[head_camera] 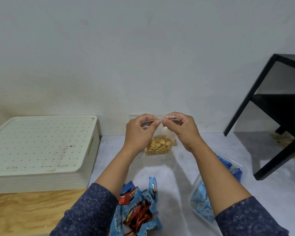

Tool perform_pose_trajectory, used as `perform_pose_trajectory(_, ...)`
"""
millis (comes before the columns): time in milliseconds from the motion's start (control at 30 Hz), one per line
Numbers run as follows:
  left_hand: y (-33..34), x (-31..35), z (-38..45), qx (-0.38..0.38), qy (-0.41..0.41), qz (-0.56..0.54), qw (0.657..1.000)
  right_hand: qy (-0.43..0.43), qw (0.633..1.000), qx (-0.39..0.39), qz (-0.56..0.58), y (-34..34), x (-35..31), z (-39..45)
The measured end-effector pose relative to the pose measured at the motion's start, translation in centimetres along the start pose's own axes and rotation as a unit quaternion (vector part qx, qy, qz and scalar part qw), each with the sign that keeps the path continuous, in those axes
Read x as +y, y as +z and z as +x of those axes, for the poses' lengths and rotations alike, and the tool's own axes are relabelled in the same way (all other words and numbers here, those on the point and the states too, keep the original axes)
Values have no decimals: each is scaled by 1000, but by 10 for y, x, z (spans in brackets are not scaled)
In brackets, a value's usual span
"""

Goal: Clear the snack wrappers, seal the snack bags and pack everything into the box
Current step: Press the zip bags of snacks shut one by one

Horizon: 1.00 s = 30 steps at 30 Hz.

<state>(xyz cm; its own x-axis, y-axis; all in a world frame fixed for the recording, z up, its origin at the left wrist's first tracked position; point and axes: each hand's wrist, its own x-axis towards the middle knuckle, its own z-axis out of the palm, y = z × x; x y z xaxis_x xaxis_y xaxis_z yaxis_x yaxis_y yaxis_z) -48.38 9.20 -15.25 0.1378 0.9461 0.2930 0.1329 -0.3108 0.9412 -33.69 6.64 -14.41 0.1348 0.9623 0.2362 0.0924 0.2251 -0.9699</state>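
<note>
A clear zip bag of yellow snacks [159, 147] hangs upright in the air above the table. My left hand [140, 132] and my right hand [180, 128] both pinch its top strip, thumbs and fingertips meeting at the middle. A second clear bag with a few snacks [175, 143] is partly hidden behind my right hand. A heap of blue and red snack wrappers [138, 206] lies on the table between my forearms. A clear plastic box [242, 169] with blue packets inside stands at the lower right, under my right forearm.
A cream perforated crate [41, 150] sits upside down on the left, against the wall. A black metal shelf frame [279, 103] stands at the right. The table has a grey mat [186, 167] over wood [32, 210].
</note>
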Motion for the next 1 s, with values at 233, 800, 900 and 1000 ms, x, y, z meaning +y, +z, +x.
perform_pose_trajectory(233, 0, 1, -1, 47, -6, -9, 999, -32, 999, 2, -37, 4, -3, 5)
perform_pose_trajectory(800, -10, -3, 4, 77, 69, 46, 994, -84, 991, 30, -97, 8, -2, 6)
perform_pose_trajectory(900, -12, -4, 5, 72, 70, 57, 993, -78, 991, 32, -100, 10, -1, 5)
perform_pose_trajectory(1000, -13, -6, 6, 65, 75, 66, 993, -71, 992, 32, -99, 13, 0, 4)
